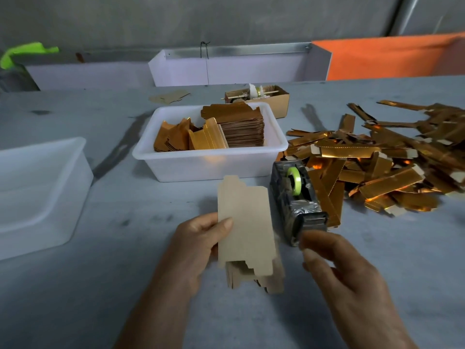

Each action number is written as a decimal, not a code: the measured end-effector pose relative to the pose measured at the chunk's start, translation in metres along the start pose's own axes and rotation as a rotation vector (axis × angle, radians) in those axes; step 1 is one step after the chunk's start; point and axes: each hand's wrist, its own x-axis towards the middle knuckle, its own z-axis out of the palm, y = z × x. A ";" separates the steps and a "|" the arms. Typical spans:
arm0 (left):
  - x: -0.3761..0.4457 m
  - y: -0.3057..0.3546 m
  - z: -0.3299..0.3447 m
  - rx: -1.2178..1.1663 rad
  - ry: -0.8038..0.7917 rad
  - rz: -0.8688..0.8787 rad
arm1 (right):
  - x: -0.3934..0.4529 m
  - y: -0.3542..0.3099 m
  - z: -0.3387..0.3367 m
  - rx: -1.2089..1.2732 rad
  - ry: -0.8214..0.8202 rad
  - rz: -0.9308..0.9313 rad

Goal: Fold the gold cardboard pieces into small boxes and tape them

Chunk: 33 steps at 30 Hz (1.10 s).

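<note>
Cardboard blank (245, 222), light, thin and bendable, is pinched at its left edge by the left hand (198, 238); right hand (334, 268), loosely curled, empty, nears the tape dispenser (297, 197).

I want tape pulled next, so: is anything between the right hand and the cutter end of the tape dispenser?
Nothing visible. The right hand has its fingertips right at the cutter end of the tape dispenser, with no object between them. The flat cardboard piece, held by the left hand, is off to the side.
</note>
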 end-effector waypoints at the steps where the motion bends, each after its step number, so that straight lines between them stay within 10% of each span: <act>1: -0.003 0.000 0.000 -0.007 -0.022 -0.001 | 0.001 0.000 0.003 0.040 -0.030 0.031; 11: -0.029 0.001 0.025 -0.017 -0.081 0.020 | 0.009 -0.007 0.019 0.423 -0.190 0.202; 26: -0.033 -0.004 0.042 0.041 0.054 0.078 | -0.003 -0.012 0.022 -0.187 0.025 -0.200; 33: -0.037 -0.006 0.045 -0.003 -0.043 0.089 | -0.010 -0.020 0.024 -0.021 -0.106 -0.308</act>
